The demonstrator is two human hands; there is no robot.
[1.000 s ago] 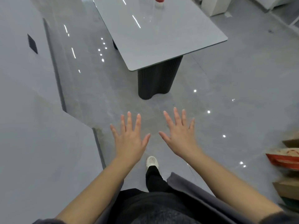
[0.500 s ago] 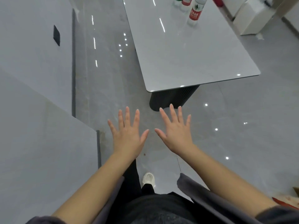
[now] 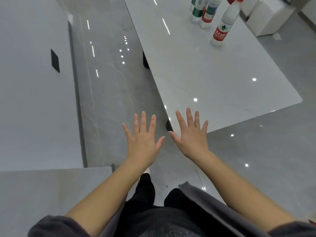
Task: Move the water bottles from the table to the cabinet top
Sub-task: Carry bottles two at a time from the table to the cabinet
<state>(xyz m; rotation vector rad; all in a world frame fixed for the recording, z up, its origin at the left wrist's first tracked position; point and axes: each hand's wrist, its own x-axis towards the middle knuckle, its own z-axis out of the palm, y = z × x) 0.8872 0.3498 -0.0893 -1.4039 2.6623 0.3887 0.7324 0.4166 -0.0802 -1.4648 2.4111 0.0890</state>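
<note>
- Leftmost, a pale grey cabinet top fills the side of the view, with a small dark rectangular patch on its surface; a second grey surface lies lower in the frame, just beside the person's left forearm.
- Next, a strip of glossy grey floor runs between the cabinet and the table, dotted with light reflections.
- Over that floor the left hand is held flat, palm down, fingers spread wide apart and holding nothing.
- Just beside it, the right hand is likewise flat and empty, fingers splayed, its fingertips over the near corner of the table; whether it touches the top cannot be told.
- Below the hands, dark trousers and a white shoe tip show between the bare forearms, with grey sleeves pushed up at the bottom edge.
- On the far part of the white table, well apart from both hands, stand the water bottles: a green-labelled bottle touching or just beside a red-labelled bottle, both cut off at the top edge.
- Further right, a taller bottle with a red cap stands upright, on its own.
- Rightmost, a white box-shaped object sits on the floor beyond the table.
</note>
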